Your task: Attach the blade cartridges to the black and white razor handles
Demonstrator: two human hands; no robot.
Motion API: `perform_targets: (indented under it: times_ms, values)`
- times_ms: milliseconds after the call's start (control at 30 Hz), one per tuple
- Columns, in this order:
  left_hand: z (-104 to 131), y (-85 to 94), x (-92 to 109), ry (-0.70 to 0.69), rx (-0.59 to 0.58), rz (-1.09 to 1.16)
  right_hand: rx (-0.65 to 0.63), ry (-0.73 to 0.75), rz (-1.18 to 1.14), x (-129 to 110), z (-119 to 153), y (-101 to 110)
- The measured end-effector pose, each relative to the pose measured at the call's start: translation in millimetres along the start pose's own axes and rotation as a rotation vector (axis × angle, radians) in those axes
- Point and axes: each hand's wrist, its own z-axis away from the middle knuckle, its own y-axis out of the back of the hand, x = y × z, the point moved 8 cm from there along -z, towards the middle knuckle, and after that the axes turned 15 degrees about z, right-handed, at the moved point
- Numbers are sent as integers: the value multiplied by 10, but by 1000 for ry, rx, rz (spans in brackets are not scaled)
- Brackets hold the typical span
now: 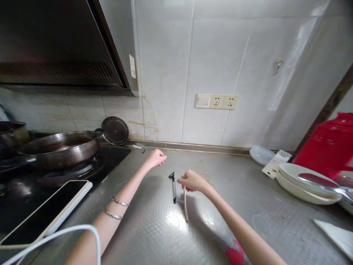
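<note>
My left hand [156,158] hovers over the steel counter [143,224], fingers curled closed; whatever they may hold is hidden. To its right, my right hand [191,180] pinches the upper end of a thin pale strip [185,208], which hangs down toward the counter. Close beside that hand lies a peeler-like tool [174,187] with a dark T-shaped head and a silver handle, touched by neither hand. A tiny green piece [143,151] rests behind my left hand.
On the left, a steel pan [59,151] stands on the black stove, with a phone [46,213] at the stove's edge and a white cable [95,232] in front. At right are stacked bowls [306,187], a white card [276,163] and a red container [327,143]. Wall sockets [217,102] sit behind.
</note>
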Motion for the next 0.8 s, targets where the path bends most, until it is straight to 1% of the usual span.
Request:
perform_targets:
  times_ms: [133, 167, 200, 267, 333, 400, 500, 667, 800]
  values:
    - [-256, 526, -250, -45, 272, -297, 100, -20, -31, 90, 45, 371]
    - [-303, 672, -359, 0, 350, -362, 132, -22, -37, 112, 65, 471]
    - [-346, 792, -473, 50, 397, -414, 167, -20, -46, 132, 87, 570]
    - [-428, 944, -677, 119, 404, -499, 235, -5, -73, 166, 134, 750]
    - [-474, 1058, -831, 147, 417, -523, 291, 7, -105, 203, 175, 890]
    - [-499, 1136, -940, 159, 436, -546, 331, 3, -128, 247, 202, 986]
    - [-542, 1191, -1053, 157, 454, -578, 374, -2, -150, 301, 225, 1076]
    - [-689, 1167, -1153, 97, 444, -637, 443, -12, -183, 364, 269, 1187]
    - [-797, 1143, -1205, 102, 453, -663, 473, -3, -213, 379, 299, 1243]
